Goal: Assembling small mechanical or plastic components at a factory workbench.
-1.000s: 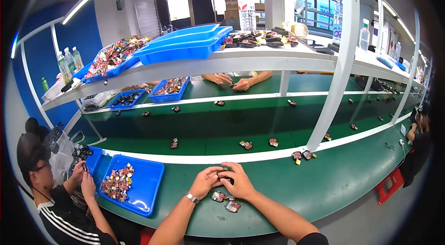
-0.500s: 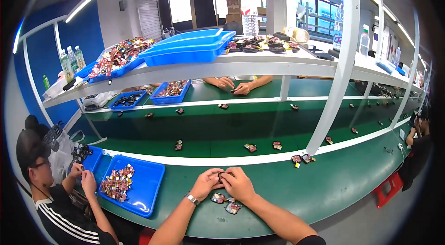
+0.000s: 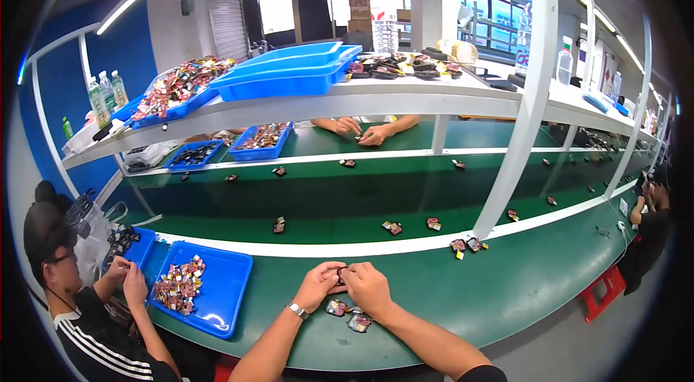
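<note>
My left hand (image 3: 320,288), with a metal watch at its wrist, pinches a small black part (image 3: 342,277) over the green bench. Opposite it, my right hand (image 3: 367,289) has its fingers closed on the same part, which they mostly cover. Just below my hands lie two small assemblies, one black-edged with red and silver (image 3: 336,307) and another (image 3: 358,321) closer to me. To the left, a blue tray (image 3: 230,288) holds a heap of small red, white and yellow pieces (image 3: 178,286).
A seated co-worker (image 3: 87,310) handles something small at the left, by a tray of black parts (image 3: 124,239). A white post (image 3: 517,114) rises at the right of the bench (image 3: 434,288). Similar assemblies lie along the green belt (image 3: 340,226) behind. Blue trays (image 3: 282,78) sit on the shelf above.
The view has shifted slightly. Both my hands stay together on the black part, with only small finger movement. The two assemblies below them lie as before.
</note>
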{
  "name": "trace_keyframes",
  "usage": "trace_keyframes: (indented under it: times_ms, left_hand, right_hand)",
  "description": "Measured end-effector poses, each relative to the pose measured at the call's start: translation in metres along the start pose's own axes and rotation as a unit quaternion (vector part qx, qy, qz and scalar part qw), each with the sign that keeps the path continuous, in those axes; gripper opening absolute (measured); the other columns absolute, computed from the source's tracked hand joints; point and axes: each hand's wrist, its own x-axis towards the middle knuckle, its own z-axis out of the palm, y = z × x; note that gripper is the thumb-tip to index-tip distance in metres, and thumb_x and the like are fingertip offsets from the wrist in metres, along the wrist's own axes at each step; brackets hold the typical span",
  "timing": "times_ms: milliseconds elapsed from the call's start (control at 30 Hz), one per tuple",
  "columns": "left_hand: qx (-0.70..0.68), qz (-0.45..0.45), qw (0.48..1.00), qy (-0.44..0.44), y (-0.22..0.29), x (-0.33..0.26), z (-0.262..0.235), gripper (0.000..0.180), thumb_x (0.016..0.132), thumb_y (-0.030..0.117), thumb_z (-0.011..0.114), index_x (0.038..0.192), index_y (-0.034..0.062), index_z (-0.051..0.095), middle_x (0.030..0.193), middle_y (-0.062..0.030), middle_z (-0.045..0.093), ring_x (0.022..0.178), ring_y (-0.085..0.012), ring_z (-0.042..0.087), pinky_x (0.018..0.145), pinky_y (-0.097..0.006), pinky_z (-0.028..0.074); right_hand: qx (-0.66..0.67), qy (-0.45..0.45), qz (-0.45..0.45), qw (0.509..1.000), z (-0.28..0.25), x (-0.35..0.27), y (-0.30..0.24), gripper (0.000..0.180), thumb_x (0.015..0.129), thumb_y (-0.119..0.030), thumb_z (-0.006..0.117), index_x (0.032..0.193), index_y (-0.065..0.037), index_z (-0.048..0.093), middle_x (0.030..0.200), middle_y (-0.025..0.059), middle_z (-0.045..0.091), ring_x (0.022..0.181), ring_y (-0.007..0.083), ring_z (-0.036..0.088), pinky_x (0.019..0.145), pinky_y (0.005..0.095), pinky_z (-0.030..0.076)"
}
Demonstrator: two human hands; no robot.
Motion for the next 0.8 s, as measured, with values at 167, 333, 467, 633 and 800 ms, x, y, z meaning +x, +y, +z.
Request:
trace_keyframes:
  times_ms: [167, 333, 467, 633, 800]
  left_hand:
    - [0.005, 0.027, 0.999, 0.037, -0.002, 0.001, -0.001, 0.031, 0.094, -0.005, 0.045, 0.125, -0.0019, 0.048, 0.117, -0.0137, 0.061, 0.105, -0.02, 0.063, 0.089, -0.033, 0.056]
    - [0.02, 0.024, 0.998, 0.056, -0.002, 0.003, -0.003, 0.032, 0.094, -0.003, 0.048, 0.125, -0.0004, 0.049, 0.118, -0.0127, 0.062, 0.102, -0.0186, 0.064, 0.084, -0.03, 0.056]
    - [0.002, 0.034, 0.999, 0.033, -0.005, 0.001, -0.006, 0.035, 0.094, -0.001, 0.051, 0.128, 0.0004, 0.047, 0.121, -0.0132, 0.06, 0.103, -0.0198, 0.063, 0.086, -0.033, 0.056]
    - [-0.044, 0.038, 0.998, 0.034, 0.002, 0.0, -0.003, 0.038, 0.095, 0.001, 0.05, 0.132, -0.0027, 0.043, 0.136, -0.0197, 0.049, 0.113, -0.0282, 0.06, 0.091, -0.039, 0.056]
    - [-0.017, 0.021, 1.0, -0.002, 0.001, 0.005, -0.008, 0.035, 0.095, 0.003, 0.052, 0.129, -0.003, 0.046, 0.133, -0.0191, 0.052, 0.113, -0.0289, 0.06, 0.091, -0.038, 0.056]
  right_hand:
    - [-0.048, -0.019, -0.037, 0.998, -0.003, 0.006, -0.002, 0.02, 0.074, -0.009, 0.067, 0.093, -0.005, 0.066, 0.093, 0.0044, 0.062, 0.087, 0.0216, 0.061, 0.072, 0.0339, 0.052]
    - [0.037, -0.018, -0.012, 0.999, -0.007, 0.005, -0.006, 0.026, 0.077, -0.012, 0.068, 0.102, -0.003, 0.065, 0.113, 0.0101, 0.06, 0.097, 0.0254, 0.06, 0.08, 0.0356, 0.054]
    - [0.047, -0.052, -0.022, 0.997, -0.006, 0.007, 0.0, 0.028, 0.078, -0.016, 0.068, 0.102, -0.002, 0.064, 0.115, 0.0116, 0.06, 0.1, 0.0269, 0.06, 0.081, 0.0363, 0.054]
    - [-0.026, -0.002, 0.064, 0.998, -0.017, 0.05, 0.096, 0.01, 0.071, -0.008, 0.063, 0.077, -0.001, 0.065, 0.094, 0.0173, 0.065, 0.089, 0.0344, 0.062, 0.08, 0.043, 0.051]
    - [-0.201, 0.006, 0.303, 0.931, -0.072, 0.055, 0.251, 0.019, 0.07, -0.013, 0.063, 0.084, 0.0, 0.067, 0.086, 0.0197, 0.066, 0.083, 0.0385, 0.063, 0.078, 0.047, 0.051]
